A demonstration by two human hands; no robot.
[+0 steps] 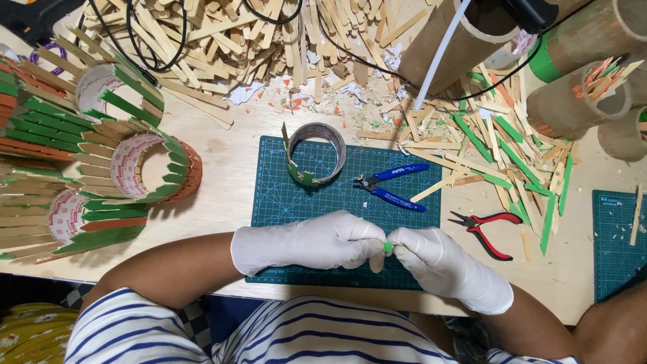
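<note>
1. Head view is showing a person in a striped shirt working at the near edge of a wooden counter point(222, 195), over a green cutting mat point(323, 202).
2. Both hands are wearing white gloves. The left hand point(303, 243) and the right hand point(445, 266) are meeting fingertip to fingertip above the mat's near edge, pinching a small green piece point(388, 247) between them.
3. Both hands are closing tightly on that piece; only a sliver of green is showing, so I cannot tell its full shape.
4. Judging from this, handling it well is calling for a firm pinch close to the piece's middle, keeping it over the mat so it is not dropping into the clutter.
5. A tape ring point(317, 154) with a few green sticks stuck to it is standing upright at the mat's far side.
6. Blue cutters point(394, 185) are lying on the mat just right of the ring; red pliers point(486, 229) are resting on the counter further right.
7. Finished stick-covered rings point(151, 168) are sitting toward the left edge, and loose wooden sticks point(222, 34) are piling along the far edge.
</note>
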